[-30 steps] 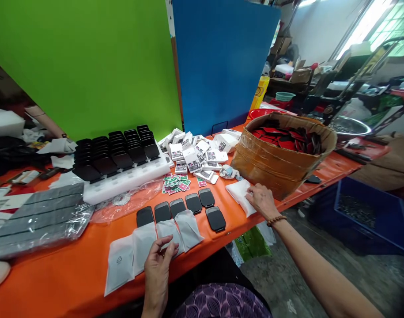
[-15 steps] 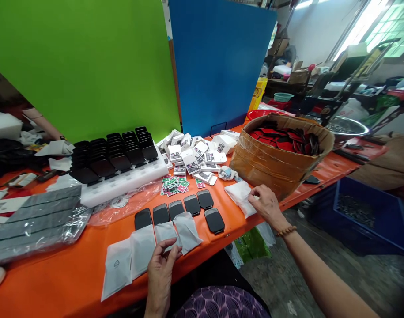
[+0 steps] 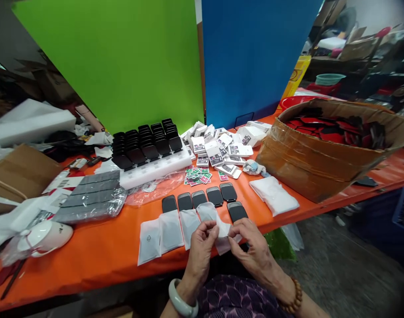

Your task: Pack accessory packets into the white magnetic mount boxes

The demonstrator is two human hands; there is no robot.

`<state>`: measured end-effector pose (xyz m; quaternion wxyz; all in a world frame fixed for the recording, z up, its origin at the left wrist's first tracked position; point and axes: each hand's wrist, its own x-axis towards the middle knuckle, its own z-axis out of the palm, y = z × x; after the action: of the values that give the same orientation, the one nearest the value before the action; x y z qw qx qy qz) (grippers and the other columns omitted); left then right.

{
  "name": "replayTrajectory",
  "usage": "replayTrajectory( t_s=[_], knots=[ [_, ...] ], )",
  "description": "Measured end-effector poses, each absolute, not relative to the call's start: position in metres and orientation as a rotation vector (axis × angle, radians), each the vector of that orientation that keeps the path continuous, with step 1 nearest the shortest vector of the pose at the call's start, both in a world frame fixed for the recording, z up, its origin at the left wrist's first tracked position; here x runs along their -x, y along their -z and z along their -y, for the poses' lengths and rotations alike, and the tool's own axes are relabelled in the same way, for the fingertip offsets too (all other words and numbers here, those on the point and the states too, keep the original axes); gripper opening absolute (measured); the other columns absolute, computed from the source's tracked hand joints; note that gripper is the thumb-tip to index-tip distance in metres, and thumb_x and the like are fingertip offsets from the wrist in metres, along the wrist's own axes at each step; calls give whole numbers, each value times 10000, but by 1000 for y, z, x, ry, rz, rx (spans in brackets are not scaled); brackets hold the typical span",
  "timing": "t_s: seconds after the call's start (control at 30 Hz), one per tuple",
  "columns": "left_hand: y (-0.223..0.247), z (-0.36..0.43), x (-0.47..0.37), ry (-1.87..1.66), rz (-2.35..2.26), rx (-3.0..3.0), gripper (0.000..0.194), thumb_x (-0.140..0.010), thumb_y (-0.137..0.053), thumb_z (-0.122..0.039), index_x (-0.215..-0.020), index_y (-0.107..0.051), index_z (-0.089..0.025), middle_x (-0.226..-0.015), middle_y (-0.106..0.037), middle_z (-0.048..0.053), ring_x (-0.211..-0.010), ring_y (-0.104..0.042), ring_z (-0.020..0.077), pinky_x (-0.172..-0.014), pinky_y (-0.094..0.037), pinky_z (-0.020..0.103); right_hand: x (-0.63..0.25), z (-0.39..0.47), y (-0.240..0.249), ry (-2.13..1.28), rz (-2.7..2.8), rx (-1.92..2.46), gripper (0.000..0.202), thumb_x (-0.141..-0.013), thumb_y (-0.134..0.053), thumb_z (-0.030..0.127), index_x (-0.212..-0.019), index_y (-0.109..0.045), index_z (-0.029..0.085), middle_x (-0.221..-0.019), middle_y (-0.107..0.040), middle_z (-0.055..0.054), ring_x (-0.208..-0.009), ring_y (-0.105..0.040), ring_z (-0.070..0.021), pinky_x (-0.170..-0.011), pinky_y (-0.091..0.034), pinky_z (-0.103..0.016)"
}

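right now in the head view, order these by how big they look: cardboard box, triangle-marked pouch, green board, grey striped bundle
1. Green board
2. Cardboard box
3. Grey striped bundle
4. Triangle-marked pouch
Apparent size only; nearness varies between them.

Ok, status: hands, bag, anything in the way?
Left hand and right hand pinching one thin white bag. Black flat piece partly hidden behind right hand. No obvious obstruction.

Near six o'clock, your left wrist (image 3: pixel 189 289): smooth, pale bangle (image 3: pixel 178 304). Near five, your right wrist (image 3: pixel 283 289): brown bead bracelet (image 3: pixel 298 296). Between them, purple-and-black garment (image 3: pixel 238 296), leaf-like ovals.
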<state>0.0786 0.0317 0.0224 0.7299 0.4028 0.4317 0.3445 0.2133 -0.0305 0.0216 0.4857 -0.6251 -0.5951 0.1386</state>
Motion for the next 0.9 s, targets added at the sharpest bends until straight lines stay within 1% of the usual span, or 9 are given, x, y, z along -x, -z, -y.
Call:
replayTrajectory(
  t_s=[0.07, 0.2, 0.27, 0.37, 0.43, 0.5, 0.63, 0.73, 0.9],
  knots=[
    [-22, -33, -72, -784, -964, -900, 283, -678, -768, -383, -803, -647, -159, -690, -586, -30, -622, -487, 93, -600, -381, 204, -214, 28, -20, -551, 1373, 1493, 22, -821, -569, 213, -810, -555, 227, -844, -587, -42, -808, -556, -196, -719, -456, -325],
    [-31, -33, -62, -731, -938, -933, 252, -618, -808, -313, -771, -673, -165, -747, -632, -6, -656, -518, 111, -627, -402, 217, -226, 18, -20, -1079, 1066, 1341, 397, -809, -626, 416, -1146, -505, 246, -1162, -569, -92, -1000, -588, -214, -845, -487, -358],
    [-36, -33, -60, -675, -907, -946, 256, -595, -822, -292, -764, -681, -162, -736, -642, 3, -667, -535, 123, -637, -414, 223, -230, 13, -21, -1277, 1001, 1236, 503, -775, -664, 465, -1198, -504, 244, -1198, -569, -98, -1020, -589, -216, -855, -485, -359],
    [-38, -33, -59, -664, -914, -943, 271, -569, -838, -283, -754, -684, -161, -702, -639, -4, -648, -530, 117, -618, -407, 215, -230, 9, -19, -1490, 950, 1141, 453, -698, -745, 475, -1036, -609, 205, -938, -644, -43, -849, -600, -181, -739, -477, -299],
    [-35, -33, -58, -695, -964, -929, 279, -559, -842, -287, -754, -683, -166, -668, -623, -21, -618, -506, 104, -595, -389, 205, -227, 10, -15, -1553, 881, 1139, 360, -676, -766, 468, -845, -624, 183, -731, -608, 10, -667, -551, -133, -619, -426, -248],
    [-31, -34, -57, -702, -1004, -930, 268, -569, -835, -299, -746, -688, -162, -643, -612, -25, -608, -490, 99, -591, -378, 203, -225, 12, -11, -1509, 821, 1192, 335, -674, -771, 459, -743, -600, 179, -619, -543, 43, -568, -473, -104, -550, -361, -223],
    [-27, -34, -58, -675, -1022, -956, 259, -630, -794, -370, -661, -674, -143, -608, -582, -17, -597, -457, 102, -588, -357, 213, -225, 17, -4, -1352, 851, 1301, 330, -733, -717, 488, -711, -590, 184, -565, -460, 60, -532, -376, -93, -506, -275, -215],
    [-27, -32, -62, -698, -1025, -946, 305, -650, -773, -419, -631, -637, -147, -586, -531, -29, -580, -415, 98, -566, -330, 213, -225, 22, -4, -1313, 914, 1326, 351, -778, -668, 508, -687, -592, 177, -567, -450, 55, -534, -361, -90, -497, -249, -217],
    [-25, -30, -69, -725, -963, -895, 305, -681, -759, -406, -647, -595, -152, -587, -498, -43, -570, -383, 83, -548, -309, 196, -223, 28, -3, -1371, 795, 1221, 299, -709, -747, 449, -802, -622, 194, -709, -573, 21, -635, -496, -121, -589, -389, -230]
  ],
)
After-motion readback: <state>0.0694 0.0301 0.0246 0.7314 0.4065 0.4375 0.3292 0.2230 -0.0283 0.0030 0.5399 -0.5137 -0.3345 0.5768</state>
